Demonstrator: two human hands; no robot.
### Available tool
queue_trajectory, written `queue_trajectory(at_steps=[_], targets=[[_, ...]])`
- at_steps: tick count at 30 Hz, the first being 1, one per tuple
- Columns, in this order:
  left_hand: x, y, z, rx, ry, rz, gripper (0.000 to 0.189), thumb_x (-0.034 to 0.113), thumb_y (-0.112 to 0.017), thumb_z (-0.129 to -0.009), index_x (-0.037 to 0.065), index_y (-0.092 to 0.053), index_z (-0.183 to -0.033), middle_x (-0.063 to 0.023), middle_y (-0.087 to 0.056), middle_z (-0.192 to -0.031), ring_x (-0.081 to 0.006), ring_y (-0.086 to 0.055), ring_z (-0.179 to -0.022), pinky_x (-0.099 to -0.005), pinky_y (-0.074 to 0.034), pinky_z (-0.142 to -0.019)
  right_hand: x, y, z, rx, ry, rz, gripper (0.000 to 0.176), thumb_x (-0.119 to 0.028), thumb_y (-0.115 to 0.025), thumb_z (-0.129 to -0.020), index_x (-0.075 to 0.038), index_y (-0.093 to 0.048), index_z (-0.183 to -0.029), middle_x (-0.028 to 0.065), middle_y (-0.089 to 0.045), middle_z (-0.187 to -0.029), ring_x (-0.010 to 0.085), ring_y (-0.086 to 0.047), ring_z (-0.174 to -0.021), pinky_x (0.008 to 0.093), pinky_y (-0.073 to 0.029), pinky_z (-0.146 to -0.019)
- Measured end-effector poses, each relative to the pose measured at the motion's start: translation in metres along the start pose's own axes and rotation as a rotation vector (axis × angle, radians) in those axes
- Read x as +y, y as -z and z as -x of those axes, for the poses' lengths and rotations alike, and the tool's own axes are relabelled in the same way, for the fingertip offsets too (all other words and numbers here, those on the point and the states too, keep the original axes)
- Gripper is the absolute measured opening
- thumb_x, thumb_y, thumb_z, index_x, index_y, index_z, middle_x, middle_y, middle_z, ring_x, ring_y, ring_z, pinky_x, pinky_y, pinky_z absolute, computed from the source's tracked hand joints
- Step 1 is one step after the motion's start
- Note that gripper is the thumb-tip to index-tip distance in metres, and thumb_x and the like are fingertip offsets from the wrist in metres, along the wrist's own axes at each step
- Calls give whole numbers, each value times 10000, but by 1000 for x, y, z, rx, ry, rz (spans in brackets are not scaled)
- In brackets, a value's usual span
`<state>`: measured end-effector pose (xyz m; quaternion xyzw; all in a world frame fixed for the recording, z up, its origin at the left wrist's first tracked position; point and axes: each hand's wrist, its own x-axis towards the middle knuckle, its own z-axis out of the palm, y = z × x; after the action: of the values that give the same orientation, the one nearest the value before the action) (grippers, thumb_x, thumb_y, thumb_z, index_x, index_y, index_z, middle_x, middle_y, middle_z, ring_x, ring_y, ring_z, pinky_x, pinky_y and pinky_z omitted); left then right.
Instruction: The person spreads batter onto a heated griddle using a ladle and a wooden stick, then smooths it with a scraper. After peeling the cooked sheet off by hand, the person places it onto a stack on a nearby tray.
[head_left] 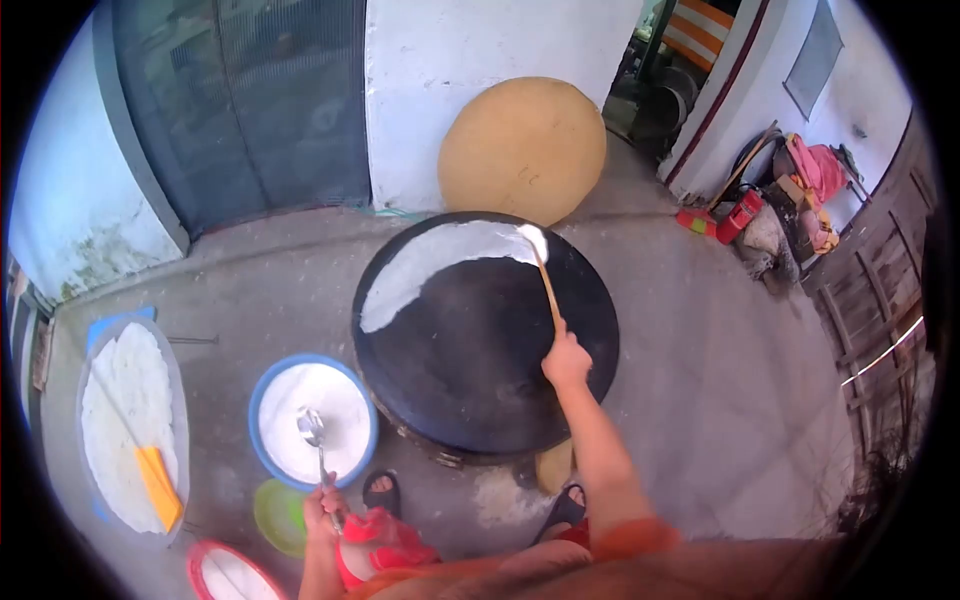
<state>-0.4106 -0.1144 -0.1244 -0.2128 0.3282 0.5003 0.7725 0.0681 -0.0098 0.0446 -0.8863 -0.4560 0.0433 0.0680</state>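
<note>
My right hand is closed around the handle of a wooden batter spreader. The spreader's far end rests in white batter at the back right of a large round black griddle. From there a curved band of batter runs along the griddle's back and left side. At the lower left, my left hand grips a metal ladle by its handle. The ladle's bowl is over a blue-rimmed basin of white batter.
To the left, white sheets lie on an oval tray with a yellow-handled tool on top. Below the basin sit a green bowl and a red-rimmed basin. A round tan board leans behind the griddle. A red cylinder stands right.
</note>
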Motion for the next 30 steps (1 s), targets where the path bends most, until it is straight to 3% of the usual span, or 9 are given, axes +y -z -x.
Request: queue_trajectory(at_steps=[9,10,11,15,17,20,24,26,30], targets=[[-11,-23,40,-85,170,189,338,253,-337,-919,22,-515,-1091,-11,-386,-565,-86,-350,-423,-196,-306,-350,-11,-32,-47,241,110,265,479,-147,-466,-801,16,-378,-1243,120,-562,-896,211,-631,-698,325,-506,-570],[-16,-24,46,40,-195,-330,304,211,-359,-919,11,-503,-1097,-11,-377,-570,-83,-345,-435,-196,-305,-358,-2,-28,-37,316,141,258,421,-128,-458,-805,18,-418,-1198,107,-574,-858,213,-631,-685,330,-507,-560],[-9,-35,55,38,58,131,273,170,-373,-916,3,-500,-1091,-8,-376,-582,-79,-349,-448,-191,-309,-364,13,-18,-22,198,94,246,382,-105,-434,-814,25,-426,-1173,124,-580,-849,245,-630,-673,352,-508,-559],[-11,-59,63,115,-36,103,269,157,-350,-919,3,-507,-1073,-6,-374,-577,-74,-341,-425,-193,-304,-344,60,-5,35,-16,-21,-346,458,-144,-451,-799,-33,-404,-1241,250,-555,-1036,379,-515,-1018,397,-429,-844],[-12,-53,67,50,-41,83,272,150,-327,-921,2,-510,-1059,-8,-380,-582,-72,-335,-416,-190,-306,-340,105,-35,33,146,234,-500,393,-149,-466,-847,-64,-447,-1230,194,-595,-990,294,-605,-828,332,-476,-715],[-16,-75,88,38,-42,118,299,135,-307,-913,-8,-500,-1091,-11,-405,-616,-72,-354,-437,-190,-321,-354,108,-5,18,-100,27,-1076,342,-148,-431,-916,-104,-459,-1254,22,-600,-925,33,-410,-520,168,-381,-485],[-24,-111,115,-89,-41,133,329,162,-331,-911,-24,-478,-1140,-23,-418,-645,-83,-358,-446,-198,-303,-359,152,-39,-56,109,14,-774,379,-114,-398,-905,-190,-446,-1273,13,-603,-763,69,-416,-461,199,-369,-440],[-36,-127,133,-139,-38,131,336,174,-347,-914,-19,-469,-1160,-28,-422,-650,-85,-361,-457,-196,-305,-368,127,-20,-51,-174,-371,-991,402,-110,-365,-899,-222,-435,-1280,24,-584,-693,84,-373,-401,230,-319,-362],[-55,-143,146,-211,1,101,341,185,-359,-918,-15,-467,-1172,-28,-417,-653,-85,-362,-466,-189,-309,-377,105,-17,-47,-314,-275,-1084,373,-155,-373,-904,-220,-450,-1263,25,-560,-670,82,-343,-367,235,-256,-310]])
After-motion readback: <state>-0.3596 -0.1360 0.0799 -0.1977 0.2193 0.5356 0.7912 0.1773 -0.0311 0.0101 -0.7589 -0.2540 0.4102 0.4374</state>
